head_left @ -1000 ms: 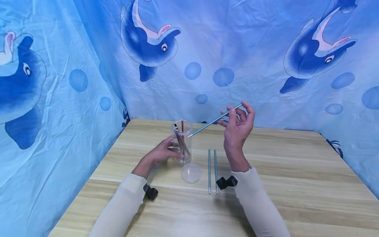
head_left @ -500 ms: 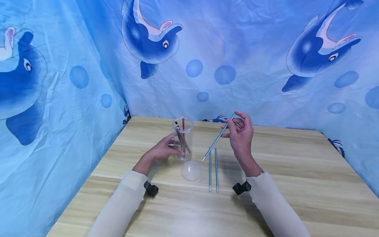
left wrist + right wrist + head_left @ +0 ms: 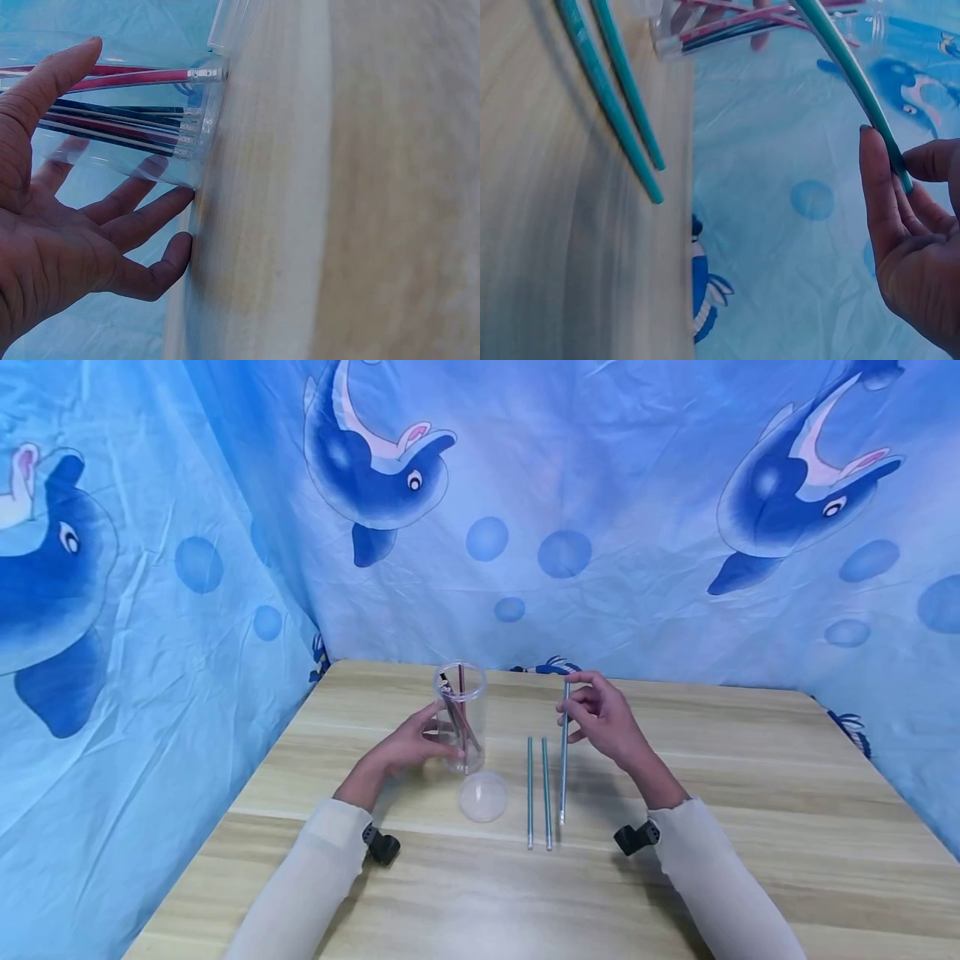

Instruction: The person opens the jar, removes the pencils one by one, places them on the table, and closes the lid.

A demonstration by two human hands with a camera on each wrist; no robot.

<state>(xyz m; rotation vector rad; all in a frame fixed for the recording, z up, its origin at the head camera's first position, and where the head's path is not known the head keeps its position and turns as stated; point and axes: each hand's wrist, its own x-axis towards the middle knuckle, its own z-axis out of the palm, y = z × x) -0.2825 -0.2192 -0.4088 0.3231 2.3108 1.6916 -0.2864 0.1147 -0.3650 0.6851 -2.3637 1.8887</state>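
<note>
My left hand (image 3: 411, 740) holds a clear plastic jar (image 3: 475, 727) around its side, thumb in front and fingers behind. Inside the upright jar lean several pencils (image 3: 142, 78), some red and some dark, with their ferrule ends at the bottom. My right hand (image 3: 603, 720) pinches a teal pencil (image 3: 564, 760) near its upper end. This pencil points down toward me, its ferrule end close over the table. Just left of it, two more teal pencils (image 3: 530, 793) lie side by side on the wood. In the right wrist view, thumb and fingers (image 3: 879, 187) press the pencil between them.
A round clear lid (image 3: 483, 797) lies flat in front of the jar, left of the lying pencils. The wooden table (image 3: 420, 902) ends at a blue dolphin-print cloth (image 3: 637, 527) behind and at the left.
My right hand has come down and swung the teal pencil away from the jar's rim, to beside the two lying pencils. The left hand stays on the jar.
</note>
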